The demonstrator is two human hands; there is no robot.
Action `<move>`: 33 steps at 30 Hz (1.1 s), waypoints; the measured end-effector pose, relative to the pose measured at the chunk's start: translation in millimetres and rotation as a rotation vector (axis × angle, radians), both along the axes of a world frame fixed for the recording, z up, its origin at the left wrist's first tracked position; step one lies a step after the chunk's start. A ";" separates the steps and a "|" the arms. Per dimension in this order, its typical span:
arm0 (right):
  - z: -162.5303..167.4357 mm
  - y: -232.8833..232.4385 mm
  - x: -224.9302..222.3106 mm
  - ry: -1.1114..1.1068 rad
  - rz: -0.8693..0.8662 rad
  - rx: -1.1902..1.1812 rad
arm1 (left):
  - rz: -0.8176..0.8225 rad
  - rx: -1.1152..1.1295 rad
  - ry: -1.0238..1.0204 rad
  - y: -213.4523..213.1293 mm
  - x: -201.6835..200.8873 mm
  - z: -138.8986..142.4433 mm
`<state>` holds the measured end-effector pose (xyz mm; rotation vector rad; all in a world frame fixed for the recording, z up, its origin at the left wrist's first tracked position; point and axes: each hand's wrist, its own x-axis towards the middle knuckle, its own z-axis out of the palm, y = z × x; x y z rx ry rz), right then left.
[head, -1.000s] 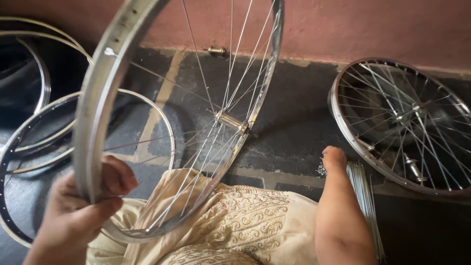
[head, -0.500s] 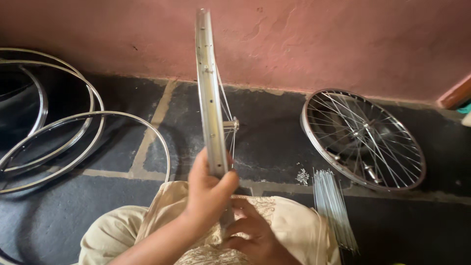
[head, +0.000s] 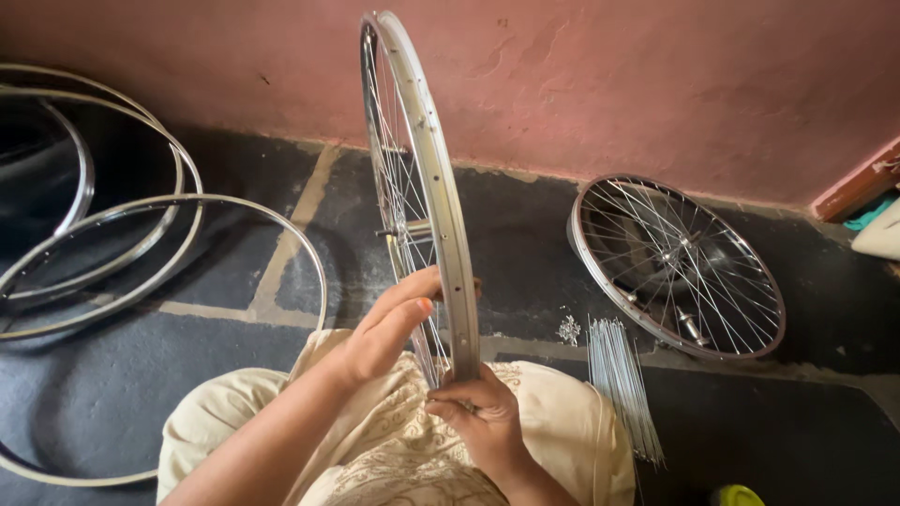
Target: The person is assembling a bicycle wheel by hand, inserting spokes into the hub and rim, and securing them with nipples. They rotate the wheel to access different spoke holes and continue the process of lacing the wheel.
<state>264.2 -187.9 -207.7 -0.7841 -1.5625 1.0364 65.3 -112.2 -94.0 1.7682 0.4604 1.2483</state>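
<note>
I hold a silver spoked bicycle wheel (head: 427, 159) upright and edge-on over my lap, its hub (head: 412, 230) just above my hands. My left hand (head: 389, 328) lies against the lower left side of the rim, fingers stretched along the spokes. My right hand (head: 473, 408) grips the bottom of the rim from below, where it meets my cream patterned garment (head: 394, 450).
Several bare rims (head: 141, 253) lie overlapping on the dark floor to the left. A finished spoked wheel (head: 675, 267) lies flat on the right. A bundle of loose spokes (head: 619, 375) and a small pile of nipples (head: 568, 330) sit beside my right knee. A pink wall (head: 609, 84) stands close behind.
The wheel has turned from tilted and face-on to upright and edge-on. My right hand came up from my knee to the rim's bottom, and my left hand moved to the rim's side.
</note>
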 end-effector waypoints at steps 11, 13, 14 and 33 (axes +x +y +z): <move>3.1 2.9 8.9 0.004 0.036 0.068 | -0.233 0.195 -0.031 71.4 34.6 -39.0; 2.8 4.5 12.4 -0.029 0.048 0.101 | -0.240 0.264 -0.032 78.8 43.5 -36.8; 2.7 6.0 13.1 -0.020 0.062 0.102 | -0.199 0.272 -0.002 82.5 46.9 -34.9; 75.7 -2.3 38.2 -0.107 -0.356 0.310 | -0.319 -0.286 -0.340 62.1 32.9 -50.4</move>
